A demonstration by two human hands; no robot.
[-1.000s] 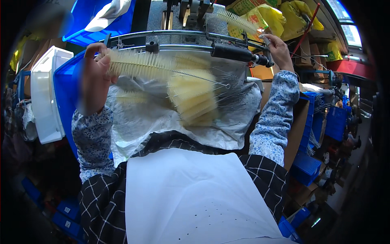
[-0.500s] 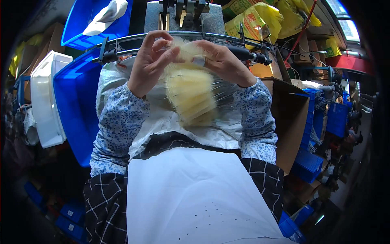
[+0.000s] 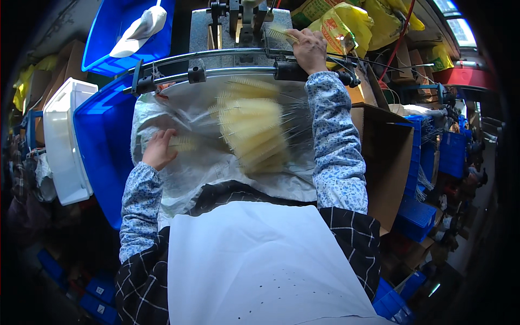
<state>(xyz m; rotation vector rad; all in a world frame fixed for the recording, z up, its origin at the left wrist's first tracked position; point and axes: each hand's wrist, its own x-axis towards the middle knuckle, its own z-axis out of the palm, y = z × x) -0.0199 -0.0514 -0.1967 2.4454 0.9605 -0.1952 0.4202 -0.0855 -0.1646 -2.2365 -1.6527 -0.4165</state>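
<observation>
A pile of cream-bristled wire brushes (image 3: 254,127) lies on a whitish sheet across my lap, thin wire stems pointing right. My left hand (image 3: 158,149), left of the pile, is closed on one cream wire brush (image 3: 183,143), whose bristles stick out to the right of the fingers; motion smears it a little. Farther off, my right hand (image 3: 310,50) reaches over the metal rails to the bench machine (image 3: 246,32). Its fingers are closed on another wire brush (image 3: 281,34), the bristled end pointing left toward the machine.
Two metal rails (image 3: 233,71) run across in front of the machine. Blue bins (image 3: 103,130) and a white bin (image 3: 62,141) stand at the left; a cap (image 3: 141,32) lies in the far blue bin. At the right are an open cardboard box (image 3: 382,168) and yellow bags (image 3: 346,27).
Both hands were together above the pile at the rails. The left has moved down and left with a brush; the right has gone up and right to the machine with another.
</observation>
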